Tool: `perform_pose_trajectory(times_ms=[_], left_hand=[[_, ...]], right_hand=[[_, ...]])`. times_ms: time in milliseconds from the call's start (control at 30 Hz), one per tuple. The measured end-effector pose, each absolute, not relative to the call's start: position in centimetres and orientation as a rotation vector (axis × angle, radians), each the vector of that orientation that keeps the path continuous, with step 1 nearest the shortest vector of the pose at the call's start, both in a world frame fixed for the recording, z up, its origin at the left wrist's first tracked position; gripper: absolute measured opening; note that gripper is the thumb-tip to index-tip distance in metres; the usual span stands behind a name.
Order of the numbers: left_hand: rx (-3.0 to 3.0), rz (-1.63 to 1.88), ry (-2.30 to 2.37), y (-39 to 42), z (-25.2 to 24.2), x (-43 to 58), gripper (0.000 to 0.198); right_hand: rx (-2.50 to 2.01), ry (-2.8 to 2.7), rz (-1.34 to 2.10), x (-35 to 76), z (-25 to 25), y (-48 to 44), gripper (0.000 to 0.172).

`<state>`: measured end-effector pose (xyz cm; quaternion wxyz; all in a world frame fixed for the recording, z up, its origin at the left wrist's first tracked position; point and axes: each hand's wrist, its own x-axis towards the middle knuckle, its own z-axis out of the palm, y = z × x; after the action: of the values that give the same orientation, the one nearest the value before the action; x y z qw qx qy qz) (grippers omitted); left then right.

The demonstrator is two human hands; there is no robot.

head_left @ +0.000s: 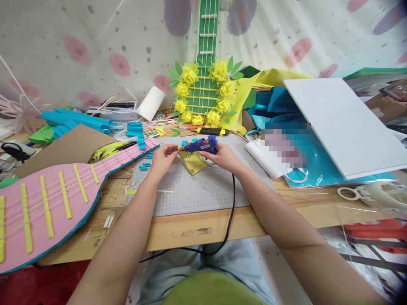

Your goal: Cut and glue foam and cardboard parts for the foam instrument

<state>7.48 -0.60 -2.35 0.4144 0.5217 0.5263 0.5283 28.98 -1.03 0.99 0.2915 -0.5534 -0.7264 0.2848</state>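
Note:
My right hand (222, 158) is wrapped around a blue hot glue gun (206, 145), its nozzle pointing left. Below the nozzle sits a small olive-yellow open box-like piece (194, 164), tilted over the grey cutting mat (178, 199). With thumb and fingers closed together, my left hand (163, 159) pinches the left edge of this piece; the exact fingertip contact is partly hidden. Several short blue rolled pieces (146, 164) lie on the mat beside my left hand. A black cord (233, 203) hangs from the glue gun over the table edge.
A pink paper lute-shaped instrument (57, 190) lies at left. A green paper instrument with yellow flowers (205, 84) stands behind the mat. A yellow-black utility knife (212, 131), white power strip (263, 159), white board (343, 127) and scissors (356, 193) are around.

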Motion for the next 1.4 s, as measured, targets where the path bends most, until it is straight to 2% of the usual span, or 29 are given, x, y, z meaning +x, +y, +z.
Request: perform_pose_trajectory(times_ms=[1400], left_hand=[[1.283, 1.317, 1.309, -0.93, -1.83, 7.9, 0.027]], right_hand=[[-1.424, -1.958, 0.687, 28.73, 1.11, -1.27, 0.036]])
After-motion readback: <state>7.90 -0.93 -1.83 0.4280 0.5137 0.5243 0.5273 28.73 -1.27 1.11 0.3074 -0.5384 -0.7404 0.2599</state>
